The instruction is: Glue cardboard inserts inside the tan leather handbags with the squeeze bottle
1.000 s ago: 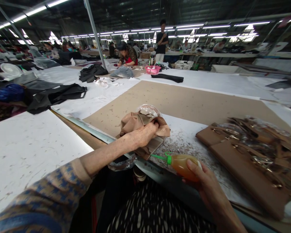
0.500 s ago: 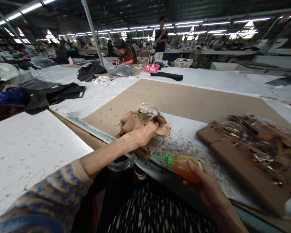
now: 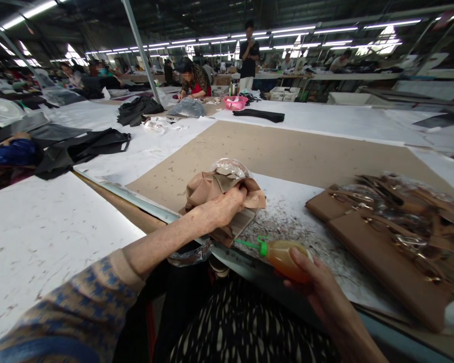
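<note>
My left hand grips a crumpled piece of tan leather-like material at the table's near edge. Its fingers are bent into the folds, so the fingertips are partly hidden. My right hand is wrapped around a squeeze bottle of amber liquid, lying nearly level. The bottle's thin green nozzle points left, and its tip meets or nearly meets the lower edge of the tan piece. Clear plastic wrap shows just behind the material.
Brown handbags with metal fittings are piled at the right. Beige board covers much of the table, and dark scraps litter the white surface near my hands. Black fabric lies at the left. Farther back are a pink basket and several people.
The view has shifted very slightly. My hands, the tan piece and the bottle keep almost the same positions, with the nozzle still at the material's lower edge.
</note>
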`<state>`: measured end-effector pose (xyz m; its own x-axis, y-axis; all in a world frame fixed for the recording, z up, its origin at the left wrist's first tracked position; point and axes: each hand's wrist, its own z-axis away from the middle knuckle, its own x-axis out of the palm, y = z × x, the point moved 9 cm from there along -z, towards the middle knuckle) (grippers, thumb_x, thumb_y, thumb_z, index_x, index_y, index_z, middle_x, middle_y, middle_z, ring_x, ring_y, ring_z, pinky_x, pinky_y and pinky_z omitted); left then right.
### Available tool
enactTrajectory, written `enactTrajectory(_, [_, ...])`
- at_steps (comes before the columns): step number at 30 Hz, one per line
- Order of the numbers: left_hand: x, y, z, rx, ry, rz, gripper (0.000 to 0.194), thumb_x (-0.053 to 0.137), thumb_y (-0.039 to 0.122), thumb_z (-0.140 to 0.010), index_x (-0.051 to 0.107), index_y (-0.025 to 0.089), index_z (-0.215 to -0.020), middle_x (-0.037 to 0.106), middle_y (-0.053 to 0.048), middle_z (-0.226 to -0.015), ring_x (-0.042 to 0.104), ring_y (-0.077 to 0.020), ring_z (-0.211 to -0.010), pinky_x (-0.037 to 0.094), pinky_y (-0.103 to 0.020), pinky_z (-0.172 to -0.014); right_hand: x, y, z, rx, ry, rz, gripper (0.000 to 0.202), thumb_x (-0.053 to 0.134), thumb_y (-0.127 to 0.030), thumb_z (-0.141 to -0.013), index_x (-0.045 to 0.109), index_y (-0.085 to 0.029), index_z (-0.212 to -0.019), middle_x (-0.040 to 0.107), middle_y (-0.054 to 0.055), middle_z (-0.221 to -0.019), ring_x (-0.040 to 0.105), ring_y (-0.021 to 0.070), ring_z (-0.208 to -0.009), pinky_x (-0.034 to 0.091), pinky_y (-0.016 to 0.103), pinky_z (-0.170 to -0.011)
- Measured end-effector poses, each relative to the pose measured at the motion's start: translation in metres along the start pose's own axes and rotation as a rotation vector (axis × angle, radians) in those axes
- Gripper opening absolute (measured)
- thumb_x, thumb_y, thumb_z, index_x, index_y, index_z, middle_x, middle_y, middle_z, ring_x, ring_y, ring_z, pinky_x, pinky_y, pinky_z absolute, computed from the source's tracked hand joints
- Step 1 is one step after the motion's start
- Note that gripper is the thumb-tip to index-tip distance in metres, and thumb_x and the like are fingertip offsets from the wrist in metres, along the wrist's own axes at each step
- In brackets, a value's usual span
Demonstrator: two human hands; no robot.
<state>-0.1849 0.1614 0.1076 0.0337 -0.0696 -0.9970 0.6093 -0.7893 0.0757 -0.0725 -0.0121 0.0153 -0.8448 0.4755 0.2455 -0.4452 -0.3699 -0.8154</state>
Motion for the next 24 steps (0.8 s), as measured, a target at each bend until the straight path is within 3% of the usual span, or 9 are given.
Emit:
enactTrajectory(5, [-0.002,0.000,0.001,-0.002,0.006,-0.004,0.040,0.047,0.021,-0.083,0.038,0.014,-0.121,0.045,-0.013,-0.124,0.051,-0.0241,-0.105,0.047,-0.028,-0.075,0.003,0.004,0.004,0.003,0.004,0.020,0.054,0.069,-0.051,-0.069,0.056,-0.016,-0.108,0.063,0.009,-0.098,0.062,0.0241,-0.079,0.051,0.025,-0.049])
enactTrajectory(9, [-0.005,0.000,0.001,0.000,0.007,0.057,0.037,0.046,0.020,-0.083,0.039,0.016,-0.118,0.045,-0.011,-0.123,0.052,-0.0229,-0.104,0.047,-0.028,-0.075,0.003,-0.008,0.010,-0.072,0.034,0.085,0.053,0.068,-0.053,-0.067,0.057,-0.016,-0.103,0.063,0.008,-0.094,0.061,0.0258,-0.079,0.050,0.027,-0.048])
enactTrajectory(14, [-0.007,0.001,0.001,-0.012,-0.022,0.104,0.033,0.044,0.021,-0.084,0.040,0.017,-0.117,0.048,-0.011,-0.121,0.053,-0.0222,-0.102,0.047,-0.029,-0.074,0.000,-0.042,0.016,-0.281,0.127,0.292,0.044,0.064,-0.053,-0.069,0.056,-0.019,-0.095,0.062,0.004,-0.084,0.058,0.0233,-0.073,0.052,0.031,-0.054])
enactTrajectory(17, [-0.011,0.003,0.001,-0.010,-0.007,0.141,0.036,0.044,0.021,-0.083,0.039,0.016,-0.118,0.048,-0.011,-0.121,0.055,-0.0218,-0.099,0.047,-0.028,-0.072,-0.004,-0.055,0.010,-0.382,0.168,0.429,0.047,0.062,-0.054,-0.072,0.052,-0.020,-0.102,0.061,0.004,-0.088,0.057,0.0233,-0.075,0.051,0.032,-0.059])
enactTrajectory(21, [-0.015,0.001,0.001,-0.040,-0.021,0.208,0.037,0.046,0.020,-0.082,0.040,0.016,-0.119,0.052,-0.011,-0.118,0.058,-0.0213,-0.094,0.047,-0.027,-0.067,-0.017,-0.068,-0.004,-0.529,0.358,0.741,0.058,0.062,-0.058,-0.071,0.048,-0.021,-0.113,0.060,0.003,-0.084,0.055,0.0231,-0.068,0.045,0.036,-0.066])
enactTrajectory(24, [-0.020,-0.001,-0.004,-0.035,0.002,0.186,0.037,0.049,0.018,-0.080,0.042,0.016,-0.117,0.056,-0.010,-0.111,0.058,-0.0221,-0.095,0.046,-0.028,-0.072,-0.014,-0.079,-0.009,-0.730,0.405,0.862,0.056,0.061,-0.055,-0.072,0.048,-0.020,-0.113,0.058,0.007,-0.096,0.055,0.0262,-0.082,0.042,0.038,-0.077])
